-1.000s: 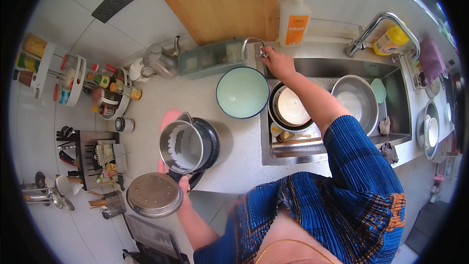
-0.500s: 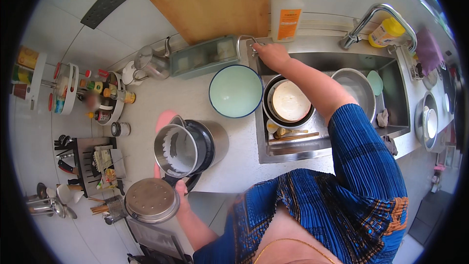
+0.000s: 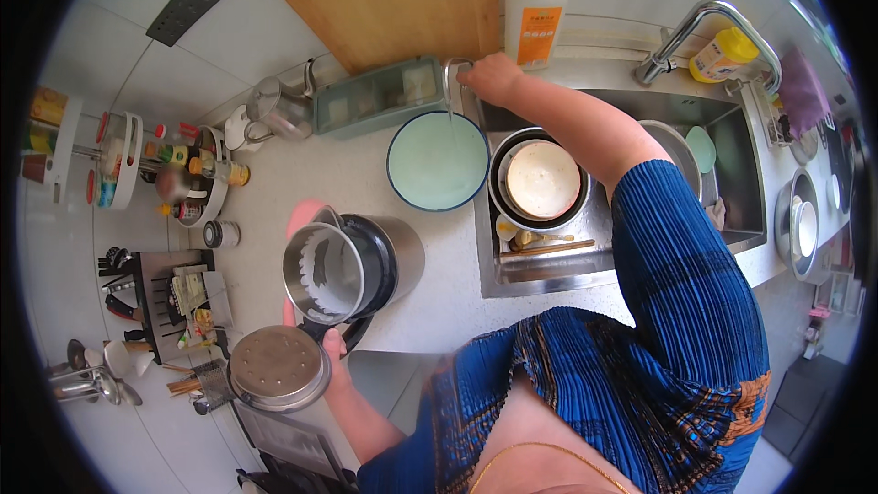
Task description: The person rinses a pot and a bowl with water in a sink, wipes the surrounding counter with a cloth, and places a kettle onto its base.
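Observation:
My right hand is closed on the lever of a small curved chrome tap at the far edge of the counter. A thin stream appears to fall from its spout into a pale green bowl with a dark rim. At the counter's near edge, my left hand grips the black handle of a tilted steel jug. The jug's open mouth, with a jagged white marking inside, faces left. Beside that hand hangs a round metal lid with small holes; what holds it is hidden.
Right of the bowl, the steel sink holds stacked bowls and wooden utensils. A large faucet arches behind it. A divided green box, a glass jug and an upright cutting board stand at the back.
My right hand has shifted slightly up and left at the small tap's lever, and a thin stream now shows over the bowl. The left hand keeps its grip.

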Action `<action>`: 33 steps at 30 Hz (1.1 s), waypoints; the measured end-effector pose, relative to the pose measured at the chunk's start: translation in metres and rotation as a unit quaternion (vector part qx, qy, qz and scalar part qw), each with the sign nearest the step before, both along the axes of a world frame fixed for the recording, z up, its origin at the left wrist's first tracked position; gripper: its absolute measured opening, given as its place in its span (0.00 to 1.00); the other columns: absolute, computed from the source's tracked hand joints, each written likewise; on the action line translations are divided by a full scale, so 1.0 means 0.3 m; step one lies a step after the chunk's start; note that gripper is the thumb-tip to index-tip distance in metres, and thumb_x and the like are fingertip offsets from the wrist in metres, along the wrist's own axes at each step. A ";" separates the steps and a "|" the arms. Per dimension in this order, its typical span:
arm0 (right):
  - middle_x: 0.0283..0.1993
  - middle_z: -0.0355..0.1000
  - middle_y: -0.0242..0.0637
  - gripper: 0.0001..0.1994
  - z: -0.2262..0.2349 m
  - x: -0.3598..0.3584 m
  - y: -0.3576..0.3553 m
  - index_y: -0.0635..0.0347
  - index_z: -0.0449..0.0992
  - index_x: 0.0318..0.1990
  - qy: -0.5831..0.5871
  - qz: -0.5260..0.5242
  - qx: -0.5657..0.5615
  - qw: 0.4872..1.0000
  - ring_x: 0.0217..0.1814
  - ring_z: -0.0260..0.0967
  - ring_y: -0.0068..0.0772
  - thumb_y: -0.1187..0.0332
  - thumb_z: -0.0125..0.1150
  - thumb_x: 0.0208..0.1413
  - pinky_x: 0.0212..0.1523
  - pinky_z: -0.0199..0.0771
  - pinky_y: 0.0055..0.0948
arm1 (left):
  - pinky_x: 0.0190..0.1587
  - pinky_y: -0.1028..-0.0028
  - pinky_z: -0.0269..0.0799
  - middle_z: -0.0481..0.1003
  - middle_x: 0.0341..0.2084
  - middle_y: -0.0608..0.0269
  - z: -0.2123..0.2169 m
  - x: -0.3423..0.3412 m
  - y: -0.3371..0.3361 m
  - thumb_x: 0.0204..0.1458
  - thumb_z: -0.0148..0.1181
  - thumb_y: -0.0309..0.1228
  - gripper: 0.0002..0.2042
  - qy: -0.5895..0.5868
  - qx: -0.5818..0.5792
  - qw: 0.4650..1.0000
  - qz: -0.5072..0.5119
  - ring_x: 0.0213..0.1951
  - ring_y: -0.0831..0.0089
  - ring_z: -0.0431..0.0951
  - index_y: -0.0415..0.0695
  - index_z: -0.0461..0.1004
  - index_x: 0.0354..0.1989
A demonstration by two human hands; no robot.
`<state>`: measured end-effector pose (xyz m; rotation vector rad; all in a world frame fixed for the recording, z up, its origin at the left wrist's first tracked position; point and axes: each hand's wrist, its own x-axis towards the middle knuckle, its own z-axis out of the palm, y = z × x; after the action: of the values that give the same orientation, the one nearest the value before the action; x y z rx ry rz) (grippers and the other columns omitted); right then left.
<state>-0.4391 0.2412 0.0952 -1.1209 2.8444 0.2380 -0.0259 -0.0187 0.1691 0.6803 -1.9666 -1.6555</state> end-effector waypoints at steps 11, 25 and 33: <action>0.37 0.78 0.39 0.08 -0.055 -0.006 0.022 0.48 0.75 0.40 -0.005 -0.043 -0.103 0.994 0.42 0.77 0.43 0.69 0.52 0.55 0.38 0.75 0.43 | 0.23 0.83 0.59 0.68 0.22 0.67 0.017 -0.009 0.015 0.50 0.64 0.30 0.38 0.010 -0.001 1.000 -0.006 0.19 0.82 0.62 0.39 0.52 0.69; 0.34 0.76 0.37 0.16 -0.165 0.419 0.308 0.50 0.72 0.55 -0.188 -0.267 -0.517 0.792 0.28 0.76 0.32 0.69 0.54 0.58 0.34 0.74 0.32 | 0.23 0.83 0.58 0.67 0.20 0.69 0.041 -0.018 0.035 0.50 0.65 0.31 0.37 0.009 -0.005 1.000 -0.002 0.20 0.82 0.63 0.40 0.53 0.68; 0.31 0.75 0.37 0.13 -0.168 0.702 0.469 0.58 0.74 0.52 -0.189 -0.338 -0.600 0.700 0.25 0.74 0.24 0.73 0.55 0.59 0.29 0.73 0.23 | 0.24 0.82 0.57 0.66 0.19 0.71 0.033 -0.024 0.026 0.52 0.63 0.30 0.36 0.011 -0.009 1.000 -0.017 0.19 0.83 0.61 0.40 0.53 0.69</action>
<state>-0.2285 0.3818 0.0448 0.0631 2.5368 -1.8232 -0.0331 -0.0108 0.1789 0.6233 -1.9850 -1.6562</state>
